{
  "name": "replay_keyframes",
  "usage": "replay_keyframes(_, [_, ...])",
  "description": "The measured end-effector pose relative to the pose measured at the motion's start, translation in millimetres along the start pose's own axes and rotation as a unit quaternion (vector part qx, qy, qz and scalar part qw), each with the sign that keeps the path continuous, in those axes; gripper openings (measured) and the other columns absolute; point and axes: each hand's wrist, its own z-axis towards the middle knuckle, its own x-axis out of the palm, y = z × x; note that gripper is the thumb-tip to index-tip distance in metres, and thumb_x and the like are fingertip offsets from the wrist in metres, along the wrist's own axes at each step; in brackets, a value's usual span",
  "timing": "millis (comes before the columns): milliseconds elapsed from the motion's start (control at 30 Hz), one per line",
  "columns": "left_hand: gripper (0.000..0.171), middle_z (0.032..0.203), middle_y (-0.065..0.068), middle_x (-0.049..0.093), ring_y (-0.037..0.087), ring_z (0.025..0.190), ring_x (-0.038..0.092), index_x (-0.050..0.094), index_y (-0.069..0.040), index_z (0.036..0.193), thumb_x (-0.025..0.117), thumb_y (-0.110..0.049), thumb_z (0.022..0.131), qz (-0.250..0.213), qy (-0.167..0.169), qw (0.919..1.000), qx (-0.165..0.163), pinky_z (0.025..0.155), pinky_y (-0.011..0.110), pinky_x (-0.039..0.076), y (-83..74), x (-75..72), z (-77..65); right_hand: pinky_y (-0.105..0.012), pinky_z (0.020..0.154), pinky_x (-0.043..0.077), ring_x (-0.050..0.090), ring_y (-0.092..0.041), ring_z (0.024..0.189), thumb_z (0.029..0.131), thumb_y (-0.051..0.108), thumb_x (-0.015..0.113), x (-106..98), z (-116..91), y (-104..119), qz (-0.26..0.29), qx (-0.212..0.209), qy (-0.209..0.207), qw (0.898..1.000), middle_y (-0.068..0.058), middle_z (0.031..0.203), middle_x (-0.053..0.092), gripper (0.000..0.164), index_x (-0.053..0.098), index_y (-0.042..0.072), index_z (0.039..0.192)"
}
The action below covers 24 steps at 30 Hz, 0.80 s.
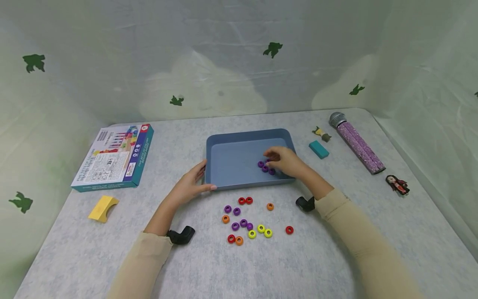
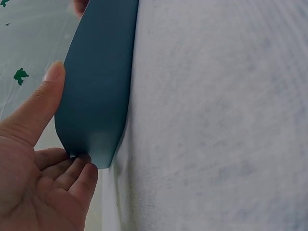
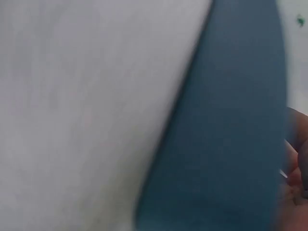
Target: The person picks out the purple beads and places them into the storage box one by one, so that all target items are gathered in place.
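A shallow blue tray (image 1: 239, 182) stands on the table. My left hand (image 1: 190, 185) holds its near left corner, thumb at the front rim and fingers along the left wall. In the left wrist view the bent fingers (image 2: 79, 166) lie against the tray's end. My right hand (image 1: 285, 161) reaches over the near right rim into the tray. Its bent fingers and thumb stand apart around several purple beads (image 1: 265, 168) on the tray floor. In the right wrist view the tray wall (image 3: 226, 134) hides most of that hand.
In front of the tray lie loose purple (image 1: 237, 211), red (image 1: 289, 230), orange (image 1: 270, 206) and yellow beads (image 1: 268, 233). At left are a game box (image 1: 112, 160) and yellow block (image 1: 102, 209). To the right lie a teal block (image 1: 318, 149), glittery microphone (image 1: 356, 143), small figure (image 1: 322, 133) and doll (image 1: 397, 185).
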Motion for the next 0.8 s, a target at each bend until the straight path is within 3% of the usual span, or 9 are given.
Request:
replay_keyframes(167, [0.084, 0.135, 0.014, 0.013, 0.025, 0.12, 0.019, 0.009, -0.005, 0.133, 0.063, -0.026, 0.072, 0.003, 0.001, 1.0, -0.003, 0.096, 0.035, 0.025, -0.1, 0.1, 0.8, -0.037, 0.076, 0.042, 0.048, -0.023, 0.089, 0.075, 0.022, 0.061, 6, -24, 21, 0.037, -0.103, -0.016, 0.994, -0.008, 0.1, 0.051, 0.035, 0.053, 0.005, 0.105])
replay_keyframes(300, [0.085, 0.135, 0.013, 0.014, 0.025, 0.12, 0.019, 0.01, -0.007, 0.133, 0.064, -0.028, 0.071, 0.003, 0.0, 1.0, -0.007, 0.096, 0.036, 0.024, 5.7, 0.5, 3.0, -0.038, 0.075, 0.043, 0.049, -0.024, 0.088, 0.074, 0.019, 0.062, 20, -46, 36, 0.061, -0.159, 0.01, 0.985, -0.008, 0.099, 0.052, 0.034, 0.053, 0.006, 0.104])
replay_keyframes(367, [0.087, 0.135, 0.012, 0.014, 0.024, 0.12, 0.019, 0.009, -0.009, 0.134, 0.064, -0.031, 0.07, 0.003, 0.001, 1.0, -0.006, 0.096, 0.036, 0.024, 13.2, 0.6, 6.4, -0.037, 0.076, 0.043, 0.049, -0.024, 0.089, 0.075, 0.017, 0.061, 29, -55, 42, 0.073, -0.164, 0.04, 0.983, -0.008, 0.099, 0.052, 0.034, 0.052, 0.005, 0.105])
replay_keyframes(533, [0.092, 0.136, 0.008, 0.013, 0.02, 0.12, 0.02, 0.009, -0.014, 0.134, 0.063, -0.043, 0.065, 0.015, 0.001, 0.9999, -0.002, 0.095, 0.033, 0.026, 30.8, 1.8, 14.2, -0.029, 0.071, 0.045, 0.049, -0.016, 0.088, 0.076, 0.023, 0.06, 52, -73, 48, 0.087, -0.127, 0.115, 0.981, -0.002, 0.098, 0.053, 0.031, 0.054, 0.01, 0.104])
replay_keyframes(800, [0.092, 0.136, 0.006, 0.014, 0.019, 0.12, 0.02, 0.009, -0.016, 0.134, 0.063, -0.045, 0.065, 0.015, -0.005, 0.9999, 0.003, 0.095, 0.033, 0.027, 35.1, 3.3, 14.8, -0.021, 0.07, 0.045, 0.05, -0.008, 0.08, 0.075, 0.017, 0.061, 79, -83, 44, 0.092, -0.105, 0.161, 0.977, 0.006, 0.091, 0.055, 0.021, 0.056, 0.015, 0.096])
